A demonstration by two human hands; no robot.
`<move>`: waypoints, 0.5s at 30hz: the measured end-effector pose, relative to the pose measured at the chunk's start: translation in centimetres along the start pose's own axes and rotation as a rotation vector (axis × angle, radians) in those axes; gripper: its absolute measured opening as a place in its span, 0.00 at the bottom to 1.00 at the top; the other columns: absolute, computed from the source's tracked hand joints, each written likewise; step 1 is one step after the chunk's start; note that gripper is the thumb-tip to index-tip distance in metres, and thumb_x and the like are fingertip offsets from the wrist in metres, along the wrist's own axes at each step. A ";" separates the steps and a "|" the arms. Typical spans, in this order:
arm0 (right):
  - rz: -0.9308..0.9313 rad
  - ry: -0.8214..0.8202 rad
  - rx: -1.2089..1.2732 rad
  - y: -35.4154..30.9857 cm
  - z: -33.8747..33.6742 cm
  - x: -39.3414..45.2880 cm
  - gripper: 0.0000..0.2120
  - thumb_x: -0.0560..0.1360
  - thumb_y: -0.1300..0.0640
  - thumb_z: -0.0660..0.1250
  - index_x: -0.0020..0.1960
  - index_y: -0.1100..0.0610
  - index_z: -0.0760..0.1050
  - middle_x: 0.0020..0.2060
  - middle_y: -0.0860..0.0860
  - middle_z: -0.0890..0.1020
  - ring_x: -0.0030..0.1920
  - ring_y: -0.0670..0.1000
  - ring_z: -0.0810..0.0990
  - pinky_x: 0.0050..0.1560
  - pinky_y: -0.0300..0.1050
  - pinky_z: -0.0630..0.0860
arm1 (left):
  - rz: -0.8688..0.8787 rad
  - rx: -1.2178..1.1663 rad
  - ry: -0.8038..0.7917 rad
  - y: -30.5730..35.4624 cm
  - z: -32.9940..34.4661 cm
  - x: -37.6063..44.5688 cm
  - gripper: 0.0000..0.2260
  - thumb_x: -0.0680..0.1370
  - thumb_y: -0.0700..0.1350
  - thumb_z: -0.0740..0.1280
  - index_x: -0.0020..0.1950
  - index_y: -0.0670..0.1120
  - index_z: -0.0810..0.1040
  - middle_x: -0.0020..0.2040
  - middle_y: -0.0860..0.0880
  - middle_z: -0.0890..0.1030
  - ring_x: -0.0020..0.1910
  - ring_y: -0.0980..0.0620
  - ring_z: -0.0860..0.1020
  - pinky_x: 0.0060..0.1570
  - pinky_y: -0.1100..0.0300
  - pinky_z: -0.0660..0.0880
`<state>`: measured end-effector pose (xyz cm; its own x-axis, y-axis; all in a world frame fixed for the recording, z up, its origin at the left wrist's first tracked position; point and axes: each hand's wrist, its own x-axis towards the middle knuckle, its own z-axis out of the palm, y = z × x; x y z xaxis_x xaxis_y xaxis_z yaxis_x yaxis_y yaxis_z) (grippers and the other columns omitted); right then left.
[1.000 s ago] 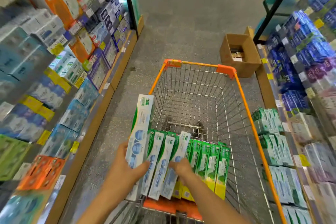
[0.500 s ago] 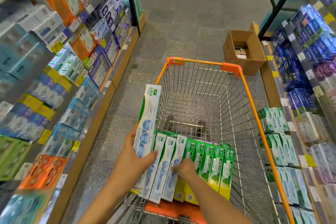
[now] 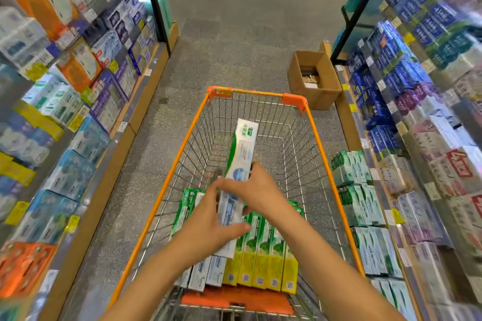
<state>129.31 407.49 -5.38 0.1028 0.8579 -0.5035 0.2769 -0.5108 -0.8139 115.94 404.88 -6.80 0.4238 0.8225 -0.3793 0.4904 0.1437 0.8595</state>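
Observation:
A long white-and-green toothpaste box is held over the wire shopping cart, pointing away from me. My left hand grips its near end from the left, thumb across the box. Over the box's middle, my right hand holds it from the right with curled fingers. Below the hands, a row of upright toothpaste boxes, green-and-yellow ones and white-and-blue ones, stands at the cart's near end.
Shelves packed with boxed goods line both sides of the narrow aisle. An open cardboard carton sits on the floor ahead on the right. Green-and-white boxes fill the low right shelf beside the cart. Grey floor stretches ahead.
The box moved from the cart's left rim to over its middle. My right hand left the row of boxes and took hold of the held box. The cart looks closer.

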 end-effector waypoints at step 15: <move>0.546 -0.055 -0.143 16.2 5.0 7.4 0.38 0.76 0.57 0.67 0.75 0.66 0.46 0.68 0.62 0.67 0.62 0.62 0.73 0.54 0.55 0.78 | -0.043 -0.032 0.206 -3.5 -2.9 -0.4 0.39 0.66 0.61 0.64 0.74 0.61 0.52 0.72 0.55 0.63 0.69 0.55 0.65 0.65 0.55 0.66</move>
<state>129.76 405.31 -23.76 0.2186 0.4653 -0.8577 0.3248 -0.8636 -0.3857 111.86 405.68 -8.68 0.2373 0.9097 -0.3408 0.4789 0.1957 0.8558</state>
